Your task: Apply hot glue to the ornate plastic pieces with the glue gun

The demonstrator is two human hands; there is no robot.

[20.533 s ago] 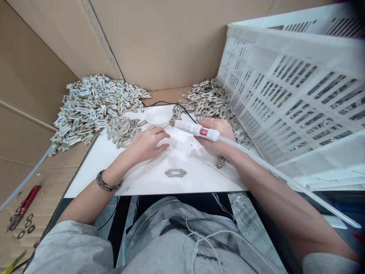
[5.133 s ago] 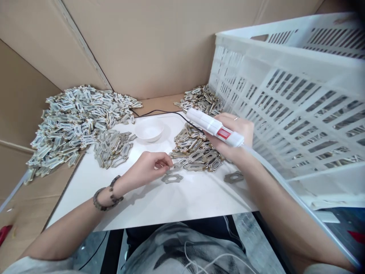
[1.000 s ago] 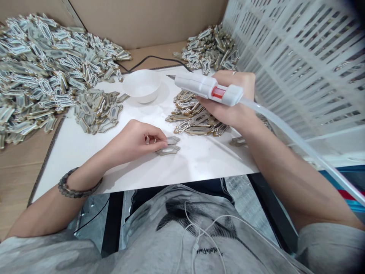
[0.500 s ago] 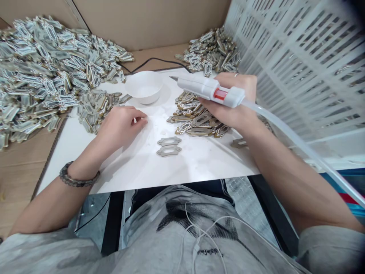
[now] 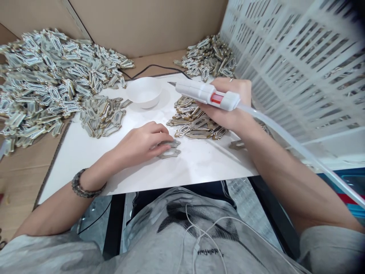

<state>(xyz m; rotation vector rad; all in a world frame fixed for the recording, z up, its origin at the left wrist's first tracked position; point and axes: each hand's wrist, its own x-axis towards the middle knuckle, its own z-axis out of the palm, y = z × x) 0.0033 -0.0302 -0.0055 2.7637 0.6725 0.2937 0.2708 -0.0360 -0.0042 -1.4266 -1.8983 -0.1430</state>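
My left hand (image 5: 146, 141) is over the white board (image 5: 137, 177), its thumb and fingers closed about the upper of two small grey ornamental frames. The lower grey frame (image 5: 170, 153) lies just in front, partly under the thumb. In my right hand (image 5: 238, 101) is a white glue pen (image 5: 203, 93) with a metal tip pointing left and a red part in its side. A thick clear tube (image 5: 291, 133) runs from its rear over my forearm. Below the pen sits a pile of frames with white-patterned faces (image 5: 196, 123). Left of it is a heap of plain grey frames (image 5: 101, 116).
A white bowl (image 5: 145, 92) stands at the board's back. A large mound of frames (image 5: 54, 72) fills the far left; a smaller mound (image 5: 211, 57) is at the back right. A white slatted crate (image 5: 288, 72) rises on the right. A black cord (image 5: 154, 65) crosses behind the bowl.
My left hand has moved right and toward me, from beside the bowl onto the two grey frames. My right hand keeps the glue pen in nearly the same place.
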